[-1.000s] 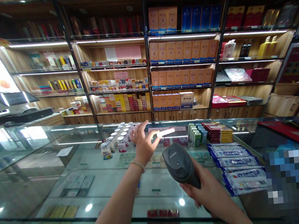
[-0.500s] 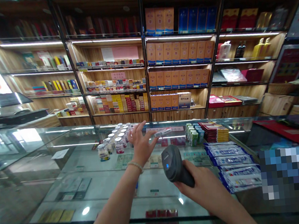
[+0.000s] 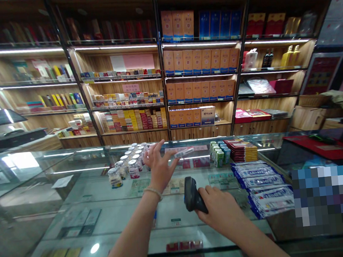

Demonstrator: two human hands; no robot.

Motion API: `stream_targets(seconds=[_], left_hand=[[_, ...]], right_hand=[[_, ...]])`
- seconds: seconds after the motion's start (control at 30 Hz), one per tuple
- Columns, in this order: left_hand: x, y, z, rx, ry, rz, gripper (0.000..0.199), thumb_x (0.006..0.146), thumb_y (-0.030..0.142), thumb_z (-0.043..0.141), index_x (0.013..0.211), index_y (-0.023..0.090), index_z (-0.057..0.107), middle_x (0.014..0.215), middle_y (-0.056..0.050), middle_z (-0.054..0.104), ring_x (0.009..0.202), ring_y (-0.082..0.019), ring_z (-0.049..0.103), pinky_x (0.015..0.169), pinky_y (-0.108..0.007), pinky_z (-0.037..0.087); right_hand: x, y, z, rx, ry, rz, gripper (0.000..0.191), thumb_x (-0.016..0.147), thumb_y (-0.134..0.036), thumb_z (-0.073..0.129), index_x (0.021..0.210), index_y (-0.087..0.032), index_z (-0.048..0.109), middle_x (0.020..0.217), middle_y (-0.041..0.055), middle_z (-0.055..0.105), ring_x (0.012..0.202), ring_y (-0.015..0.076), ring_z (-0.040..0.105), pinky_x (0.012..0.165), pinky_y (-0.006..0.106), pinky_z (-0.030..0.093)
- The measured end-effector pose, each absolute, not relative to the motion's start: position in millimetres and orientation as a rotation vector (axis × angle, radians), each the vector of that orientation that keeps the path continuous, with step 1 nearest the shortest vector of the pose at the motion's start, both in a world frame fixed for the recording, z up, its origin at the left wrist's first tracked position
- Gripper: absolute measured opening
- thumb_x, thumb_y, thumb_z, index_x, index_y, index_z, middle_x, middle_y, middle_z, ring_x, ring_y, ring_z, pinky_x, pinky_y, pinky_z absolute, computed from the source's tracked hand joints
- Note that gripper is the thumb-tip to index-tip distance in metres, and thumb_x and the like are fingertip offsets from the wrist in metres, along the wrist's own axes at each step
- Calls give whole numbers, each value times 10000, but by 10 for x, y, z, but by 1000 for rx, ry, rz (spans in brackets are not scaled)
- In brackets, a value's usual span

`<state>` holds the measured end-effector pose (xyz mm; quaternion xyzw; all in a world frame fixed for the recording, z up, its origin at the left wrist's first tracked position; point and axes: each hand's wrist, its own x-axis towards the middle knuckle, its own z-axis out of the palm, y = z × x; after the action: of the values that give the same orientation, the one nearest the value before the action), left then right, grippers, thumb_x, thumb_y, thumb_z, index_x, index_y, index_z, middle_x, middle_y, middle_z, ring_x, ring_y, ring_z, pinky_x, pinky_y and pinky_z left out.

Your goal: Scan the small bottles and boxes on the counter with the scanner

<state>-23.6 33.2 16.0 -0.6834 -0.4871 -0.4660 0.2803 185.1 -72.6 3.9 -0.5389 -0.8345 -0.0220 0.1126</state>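
A slim white packet with a barcode (image 3: 184, 153) is pinched between the thumb and a finger of my left hand (image 3: 159, 170), above the glass counter. My other left fingers are raised, and a beaded bracelet (image 3: 153, 193) circles that wrist. My right hand (image 3: 220, 206) is wrapped round the handle of a dark barcode scanner (image 3: 191, 194), lower and to the right of the packet. The scanner's head is turned toward the left. Just left of my left hand stand several small white-lidded jars (image 3: 133, 168).
On the counter's (image 3: 119, 218) right side lie blue-and-white packs (image 3: 264, 182), green-topped tubes (image 3: 219, 158) and a stack of red-and-yellow packs (image 3: 242, 150). A red mat (image 3: 321, 146) lies farther right. Lit shelves of orange boxes (image 3: 186, 92) stand behind. A paper slip (image 3: 62, 182) is at left.
The scanner has turned from facing me to facing left, and my right hand has shifted slightly left with it. My left hand still holds the packet. The view has swung a little right.
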Motion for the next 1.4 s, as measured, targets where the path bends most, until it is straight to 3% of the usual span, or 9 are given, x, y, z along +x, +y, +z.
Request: stream_targets(seconds=[0.23, 0.4, 0.77, 1.03, 1.27, 1.4], left_hand=[[-224, 325, 149, -1815, -1310, -1248, 156, 844, 388, 722, 961, 288, 745, 1447, -95, 469, 1377, -338, 375, 1171, -619, 220], [-225, 326, 147, -1831, -1298, -1264, 157, 854, 385, 709, 971, 285, 741, 1458, -92, 457, 1383, -331, 371, 1170, -602, 244], [-214, 319, 143, -1858, -1336, -1273, 166, 852, 395, 709, 979, 293, 738, 1470, -84, 456, 1398, -323, 364, 1183, -616, 222], [-214, 314, 147, -1859, -1348, -1256, 168, 853, 392, 710, 986, 296, 741, 1473, -90, 458, 1400, -330, 368, 1183, -622, 198], [-196, 303, 149, -1836, -1347, -1260, 153, 835, 394, 730, 958, 305, 750, 1462, -80, 479, 1387, -338, 390, 1178, -627, 191], [-198, 303, 159, -1851, -1349, -1262, 157, 837, 392, 727, 965, 303, 748, 1461, -86, 477, 1389, -341, 387, 1179, -631, 188]], right_hand=[[1815, -700, 11, -1573, -2489, -68, 279, 853, -297, 583, 1102, -183, 635, 1029, 109, 695, 968, 301, 674, 733, 382, 531], [1822, -685, 27, -1535, -2504, -65, 283, 871, -331, 584, 1095, -167, 639, 1024, 119, 702, 990, 328, 654, 851, 475, 497], [1937, -658, -24, -1456, -2467, -34, 460, 887, -585, 596, 1107, -184, 644, 1111, 130, 648, 1100, 349, 566, 932, 491, 438], [1962, -658, 27, -1479, -2446, -50, 497, 903, -629, 558, 1118, -192, 655, 1095, 128, 635, 1089, 339, 569, 922, 478, 442], [2184, -415, 387, -1476, -2428, -179, 554, 955, -638, 440, 1222, -191, 628, 1142, 134, 647, 1092, 333, 581, 927, 475, 432], [2232, -52, 628, -1343, -2318, -366, 469, 946, -578, 514, 1192, -201, 645, 1220, 126, 643, 1199, 323, 535, 1051, 519, 342]])
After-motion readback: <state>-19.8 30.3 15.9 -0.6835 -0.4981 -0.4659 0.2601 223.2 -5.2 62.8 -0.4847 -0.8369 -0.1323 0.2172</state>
